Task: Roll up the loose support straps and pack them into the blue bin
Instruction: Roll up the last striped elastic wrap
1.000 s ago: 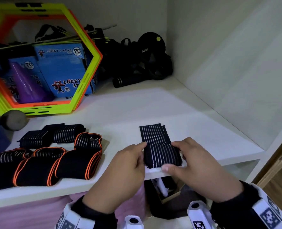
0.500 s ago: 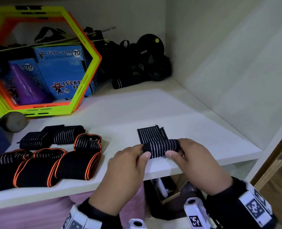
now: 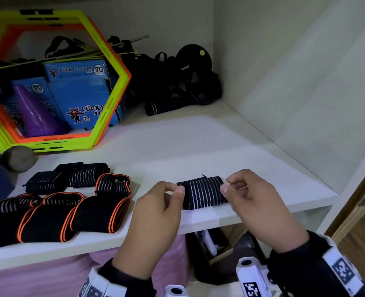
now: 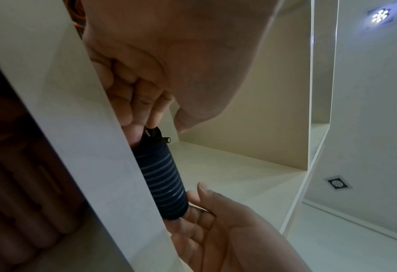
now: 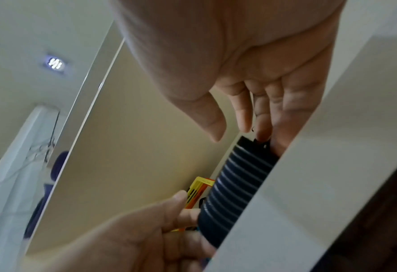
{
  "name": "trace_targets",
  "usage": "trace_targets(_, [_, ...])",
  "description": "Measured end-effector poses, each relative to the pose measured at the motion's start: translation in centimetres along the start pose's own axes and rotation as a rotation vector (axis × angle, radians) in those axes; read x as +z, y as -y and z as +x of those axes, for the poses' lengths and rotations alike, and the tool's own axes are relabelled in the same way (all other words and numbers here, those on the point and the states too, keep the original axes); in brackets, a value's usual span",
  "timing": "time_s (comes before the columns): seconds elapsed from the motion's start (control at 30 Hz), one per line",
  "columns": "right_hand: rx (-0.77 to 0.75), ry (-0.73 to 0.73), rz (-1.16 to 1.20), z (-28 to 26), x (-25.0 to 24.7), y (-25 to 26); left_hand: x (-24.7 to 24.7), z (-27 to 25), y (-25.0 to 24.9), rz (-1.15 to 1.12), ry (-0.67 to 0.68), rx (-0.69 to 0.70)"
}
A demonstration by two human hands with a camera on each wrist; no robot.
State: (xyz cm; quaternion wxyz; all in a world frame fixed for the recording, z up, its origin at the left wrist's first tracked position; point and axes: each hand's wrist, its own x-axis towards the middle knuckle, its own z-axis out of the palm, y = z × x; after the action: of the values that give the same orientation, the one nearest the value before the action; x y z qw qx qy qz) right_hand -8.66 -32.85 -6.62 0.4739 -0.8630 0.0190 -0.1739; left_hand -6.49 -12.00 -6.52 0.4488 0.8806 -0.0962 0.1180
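The strap [image 3: 203,192] now looks fully wound: a black roll with thin white stripes, lying crosswise at the near edge of the shelf [image 3: 198,146]. A short tail end pokes up at its far top edge, and no flat length is visible beyond it. To finish well, I would keep pressure on both ends so the layers do not telescope, and press the tail down before lifting; a slack hold would probably let the elastic spring open.

The left hand [image 3: 156,209] pinches the roll's left end, thumb on the near side and curled fingers behind. The right hand [image 3: 255,202] holds the right end the same way, fingertips at the end face. So the roll sits between the two hands, gripped at its ends only, its middle bare.

Further left lie more rolls [image 3: 70,206], some with orange edges. The bin is not clearly visible, so the carry direction cannot be judged.
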Motion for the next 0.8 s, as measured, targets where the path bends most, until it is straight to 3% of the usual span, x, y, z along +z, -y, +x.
trace_targets(0.13, [0.022, 0.071, 0.080, 0.0, 0.1, -0.3, 0.2, -0.5, -0.3, -0.009, -0.009, -0.013])
trace_targets(0.23, [-0.003, 0.144, 0.063, 0.4, -0.1, 0.2, 0.0, -0.6, -0.7, 0.020, 0.056, -0.005])
trace_targets(0.4, [-0.136, 0.381, -0.374, 2.7, -0.9, 2.4, -1.3, -0.2, -1.1, 0.232, 0.164, 0.097])
trace_targets(0.47, [-0.176, 0.471, -0.535, 4.3, -0.9, 3.4, -3.1, -0.3, -1.0, 0.322, 0.127, 0.150])
trace_targets(0.57, [-0.242, 0.605, -0.730, 6.8, -0.3, 5.1, -6.5, -1.1, -0.8, 0.507, -0.077, 0.231])
trace_targets(0.67, [-0.369, 0.680, -0.924, 9.2, 1.3, 6.8, -9.6, -1.8, 0.7, 0.708, -0.168, 0.127])
trace_targets(0.8, [-0.491, 0.740, -1.023, 11.6, 5.0, 8.6, -11.4, -2.6, 4.1, 0.792, -0.060, -0.048])
